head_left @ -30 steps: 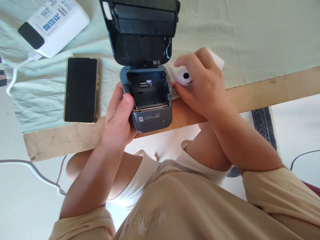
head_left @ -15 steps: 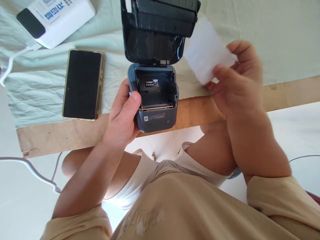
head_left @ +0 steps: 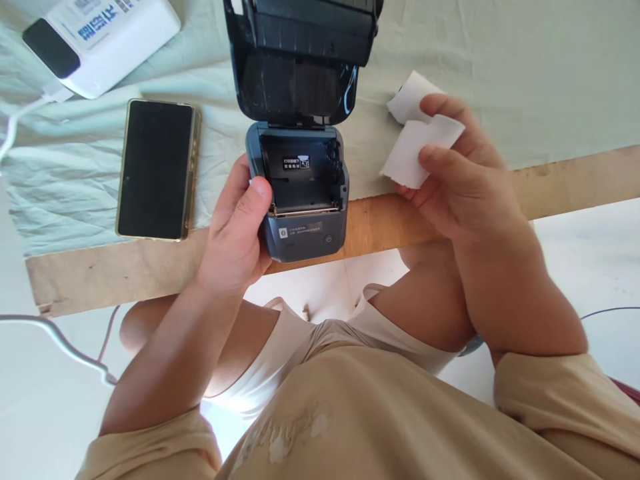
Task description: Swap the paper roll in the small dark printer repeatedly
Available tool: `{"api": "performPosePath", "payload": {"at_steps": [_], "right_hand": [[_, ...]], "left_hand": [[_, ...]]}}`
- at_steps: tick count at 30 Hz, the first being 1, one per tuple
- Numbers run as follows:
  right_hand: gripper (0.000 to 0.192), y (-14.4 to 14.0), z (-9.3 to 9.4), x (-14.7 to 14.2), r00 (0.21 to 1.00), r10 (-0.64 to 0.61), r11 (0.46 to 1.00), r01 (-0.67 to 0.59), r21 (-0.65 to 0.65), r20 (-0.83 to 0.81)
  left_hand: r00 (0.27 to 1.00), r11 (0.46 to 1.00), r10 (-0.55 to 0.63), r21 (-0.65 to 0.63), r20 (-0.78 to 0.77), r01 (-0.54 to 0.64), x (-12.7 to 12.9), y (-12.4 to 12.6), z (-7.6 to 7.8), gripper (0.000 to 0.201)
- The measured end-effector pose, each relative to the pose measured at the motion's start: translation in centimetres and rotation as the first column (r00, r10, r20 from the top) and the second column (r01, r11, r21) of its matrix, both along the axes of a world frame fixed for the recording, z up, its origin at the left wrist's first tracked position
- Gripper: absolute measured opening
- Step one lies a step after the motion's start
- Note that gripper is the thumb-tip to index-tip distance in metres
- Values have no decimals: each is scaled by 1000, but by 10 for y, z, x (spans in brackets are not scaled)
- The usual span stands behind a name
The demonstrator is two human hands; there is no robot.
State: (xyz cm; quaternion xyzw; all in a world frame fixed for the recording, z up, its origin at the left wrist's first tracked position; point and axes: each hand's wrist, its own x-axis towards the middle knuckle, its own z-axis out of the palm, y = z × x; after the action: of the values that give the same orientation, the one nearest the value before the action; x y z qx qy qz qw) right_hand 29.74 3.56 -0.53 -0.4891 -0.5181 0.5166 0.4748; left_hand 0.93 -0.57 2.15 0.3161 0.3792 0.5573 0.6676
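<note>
My left hand [head_left: 236,230] grips the left side of a dark label printer [head_left: 306,245], thumb on its front left edge. The printer's black lid [head_left: 297,83] stands swung up and back, and the bay [head_left: 305,183] inside shows bare black walls with a small printed sticker. To the right, my right hand [head_left: 463,170] pinches a white paper strip [head_left: 417,157] between thumb and fingers. Its far part curls up behind the fingers, with a small dark spot at its left edge. The paper is apart from the printer.
A dark-screened phone [head_left: 156,170] lies left of the printer on the pale green cloth [head_left: 550,80]. Beyond it is a white power bank [head_left: 115,50] with a cable [head_left: 30,110] plugged in. The table's wooden edge [head_left: 115,270] runs in front, above my knees.
The paper in my right hand has turned and now shows two curled parts rather than one flat face. The printer and my left hand appear slightly further left in view.
</note>
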Motion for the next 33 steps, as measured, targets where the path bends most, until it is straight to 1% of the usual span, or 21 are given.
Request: {"api": "performPosePath", "payload": {"at_steps": [1,2,3,4,5,6,8,11,13,18,21,25,28,29,31,33], "right_hand": [[71,-4,6,-7,1000,6,999,-8,-45,-29],[65,-7,12,-13,998,2,994,-9,-109,-67],[56,-9,18,-18,994,-8,984,-11,-176,-108],[47,-11,23,-22,989,-23,973,-12,-231,-146],[42,-13,27,-24,984,-35,965,-12,-264,-175],[41,-14,31,-26,980,-41,963,-13,-270,-195],[46,-16,34,-29,977,-33,971,-18,-237,-209],[49,-17,33,-30,982,11,974,-53,-219,-190],[51,-16,32,-29,982,19,969,-64,-238,-186],[52,-12,31,-24,970,-46,936,-41,-349,-239],[59,-10,30,-25,965,-76,934,-19,-357,-250],[61,-10,26,-28,971,-91,959,26,-283,-222],[53,-14,24,-33,988,-67,981,40,-188,-141],[48,-16,24,-34,994,-67,990,56,-132,-81],[37,-19,24,-37,990,-111,993,107,49,90],[34,-21,22,-38,947,-185,960,117,254,264]], "left_hand": [[1000,999,-6,34,-5,7,-1,2,-4,32],[1000,998,-7,68,-12,7,-2,3,-9,35],[1000,990,-9,138,-8,10,-4,5,-14,38],[1000,986,-15,166,-5,16,-5,6,-18,39],[1000,984,-17,175,-6,18,-6,8,-22,39],[1000,984,-25,177,-7,25,-7,8,-24,39],[999,987,-34,159,-16,36,-8,8,-26,38],[999,988,-39,151,-24,42,-7,6,-23,36],[999,988,-36,148,-20,39,-7,5,-22,35],[999,990,-32,139,-9,32,-8,7,-23,40],[999,990,-28,134,-24,31,-9,8,-24,45],[999,990,-33,138,-15,35,-8,9,-23,41],[1000,991,-29,134,0,29,-7,8,-21,40],[1000,992,-26,122,-4,26,-7,8,-20,43],[999,996,-25,88,-24,27,-6,8,-18,49],[999,997,-15,70,-36,17,-5,7,-16,51]]}}
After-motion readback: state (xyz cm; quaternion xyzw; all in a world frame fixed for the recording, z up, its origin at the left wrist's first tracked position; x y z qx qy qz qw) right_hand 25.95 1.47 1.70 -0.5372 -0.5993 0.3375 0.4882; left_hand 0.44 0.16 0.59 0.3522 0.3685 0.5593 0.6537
